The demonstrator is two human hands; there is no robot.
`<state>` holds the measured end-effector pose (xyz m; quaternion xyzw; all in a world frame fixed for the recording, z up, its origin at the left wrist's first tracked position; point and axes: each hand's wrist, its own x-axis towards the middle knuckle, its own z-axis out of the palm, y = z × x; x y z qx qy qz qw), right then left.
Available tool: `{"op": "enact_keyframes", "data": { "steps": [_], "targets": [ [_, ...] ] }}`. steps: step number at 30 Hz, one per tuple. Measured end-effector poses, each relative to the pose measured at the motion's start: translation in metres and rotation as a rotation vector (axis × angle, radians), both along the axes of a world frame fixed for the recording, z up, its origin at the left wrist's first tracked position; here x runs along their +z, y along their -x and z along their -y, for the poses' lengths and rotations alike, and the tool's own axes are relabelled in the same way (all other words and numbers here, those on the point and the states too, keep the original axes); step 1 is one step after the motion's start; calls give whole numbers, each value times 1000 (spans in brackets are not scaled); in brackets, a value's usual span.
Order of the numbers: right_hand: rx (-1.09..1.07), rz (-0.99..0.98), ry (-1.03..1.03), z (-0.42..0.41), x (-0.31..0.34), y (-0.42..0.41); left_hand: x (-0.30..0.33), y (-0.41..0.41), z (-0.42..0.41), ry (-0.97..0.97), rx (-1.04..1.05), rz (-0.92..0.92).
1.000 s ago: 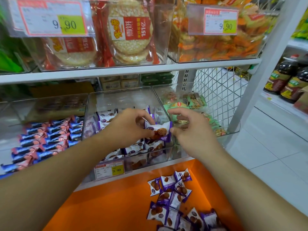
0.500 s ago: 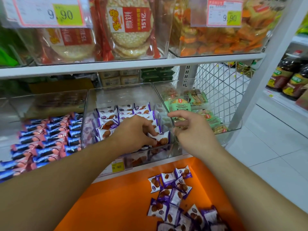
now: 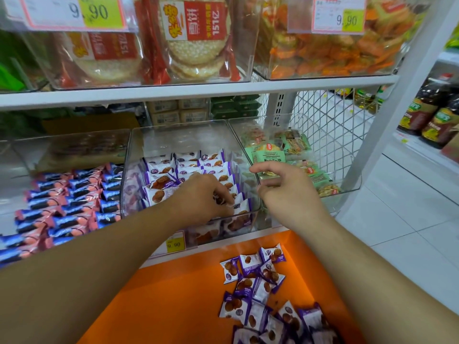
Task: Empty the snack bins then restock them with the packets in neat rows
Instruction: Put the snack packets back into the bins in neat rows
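Restocking step. Loose packets (image 3: 260, 291) wait in the orange tray (image 3: 173, 306); left hand (image 3: 198, 194) pinches one packet (image 3: 239, 207) into the clear bin's (image 3: 178, 135) front row; right hand (image 3: 285, 192) hovers, loosely curled, grasping nothing. Next: fetch another packet.

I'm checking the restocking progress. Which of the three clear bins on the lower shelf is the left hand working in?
The middle bin, holding purple-and-white packets; left hand is inside it.

hands (image 3: 203, 194): 2 | clear bins (image 3: 183, 137), lower shelf: 3 | price tags (image 3: 74, 11): 3
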<state>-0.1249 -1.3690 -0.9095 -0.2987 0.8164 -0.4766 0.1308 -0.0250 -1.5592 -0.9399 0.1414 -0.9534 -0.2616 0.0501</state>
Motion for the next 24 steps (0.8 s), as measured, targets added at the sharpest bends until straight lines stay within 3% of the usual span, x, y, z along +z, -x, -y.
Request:
{"op": "enact_keyframes", "data": {
  "steps": [13, 16, 24],
  "targets": [
    [-38, 8, 2, 2, 0, -2, 11, 19, 0, 114, -111, 264],
    [-34, 13, -2, 1, 1, -2, 1, 25, 4, 70, -100, 249],
    [-37, 13, -8, 3, 1, -2, -7, 35, 1, 215, -89, 152]
  ]
}}
